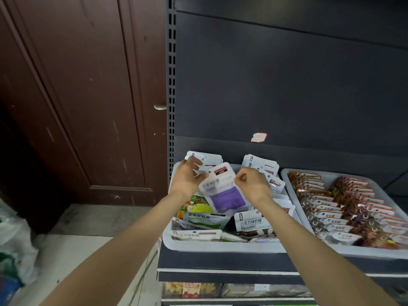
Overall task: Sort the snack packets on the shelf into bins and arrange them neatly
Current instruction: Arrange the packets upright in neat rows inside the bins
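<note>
Left hand and right hand both pinch a purple packet above the bin's back edge. Risk — lowering it may topple the standing stacks there, since they lean loosely.

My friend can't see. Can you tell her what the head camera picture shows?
Two hands hold a purple packet over a grey bin of mixed snack packets on a dark shelf. The left hand and right hand grip its sides. The next bin has neat brown packet rows.

hands pinch purple packet | above left bin
</note>
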